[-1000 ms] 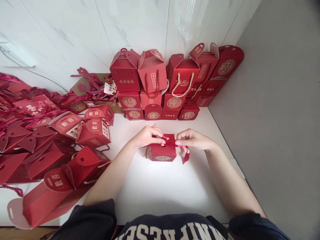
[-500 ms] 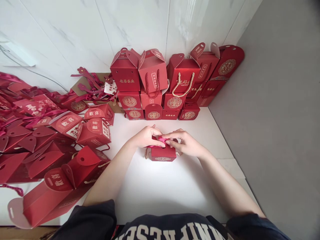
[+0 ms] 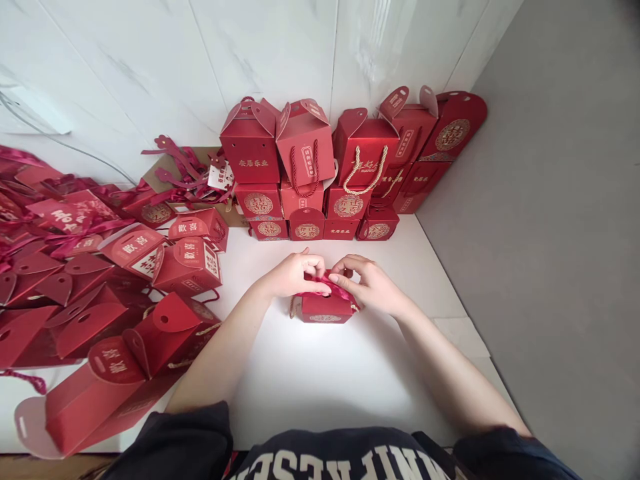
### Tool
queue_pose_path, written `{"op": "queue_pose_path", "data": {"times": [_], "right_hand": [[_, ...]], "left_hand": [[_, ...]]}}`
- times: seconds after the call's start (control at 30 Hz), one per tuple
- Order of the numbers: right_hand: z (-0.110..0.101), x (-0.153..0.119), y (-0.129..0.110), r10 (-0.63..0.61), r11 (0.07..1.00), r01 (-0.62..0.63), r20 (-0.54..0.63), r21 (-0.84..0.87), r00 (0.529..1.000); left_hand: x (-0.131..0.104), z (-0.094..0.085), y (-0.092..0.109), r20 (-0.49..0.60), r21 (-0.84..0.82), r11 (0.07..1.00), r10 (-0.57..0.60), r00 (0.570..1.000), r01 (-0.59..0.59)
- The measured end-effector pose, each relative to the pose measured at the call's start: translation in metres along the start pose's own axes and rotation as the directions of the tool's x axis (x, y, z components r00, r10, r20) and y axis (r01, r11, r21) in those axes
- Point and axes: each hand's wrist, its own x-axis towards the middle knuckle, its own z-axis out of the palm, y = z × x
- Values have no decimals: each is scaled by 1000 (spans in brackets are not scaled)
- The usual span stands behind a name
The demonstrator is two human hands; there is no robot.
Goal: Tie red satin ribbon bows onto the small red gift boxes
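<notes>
Shiny crimson satin ribbon [image 3: 341,292]: drawn in from a taut span one second ago to bunched folds over the box; judged partly shaped, not finished.
Small red cardboard box with round gold emblem [image 3: 327,307]: resting on white tabletop [image 3: 320,387], between both hands.
Left hand [image 3: 294,275]: thumb and fingers nearly closed, gripping ribbon.
Right hand [image 3: 371,283]: thumb and forefinger pinched on ribbon.
Forearms [image 3: 220,353]: angled inward, converging.

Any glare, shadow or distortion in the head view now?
Head view: pale glare on the glossy white marbled wall tiles; soft shadow on the smooth white tabletop below the bare right hand; apparent wide-angle stretch toward the edges; dark upper-right corner.
</notes>
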Motion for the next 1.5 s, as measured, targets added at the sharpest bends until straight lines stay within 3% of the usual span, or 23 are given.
{"op": "queue_pose_path", "data": {"times": [0.2,0.5,0.73,0.93,1.33,1.5], "right_hand": [[7,3,8,-64,997,63,-9,-39,998],[-1,1,3,-72,993,64,84,102,994],[12,3,15,-117,984,109,48,143,992],[17,4,30,-322,930,320,-20,178,947],[12,3,32,-417,908,416,25,57,908],[9,3,28,-423,906,424,72,7,903]], "left_hand": [[1,-1,5,-11,129,989,73,997,-71],[-3,-5,5,54,63,997,36,998,-40],[-5,-7,7,97,17,1000,23,995,-25],[-5,-10,1,158,-133,991,4,987,17],[-5,-5,5,108,-234,969,-53,993,77],[-6,-1,11,46,-99,994,-45,998,50]]}}
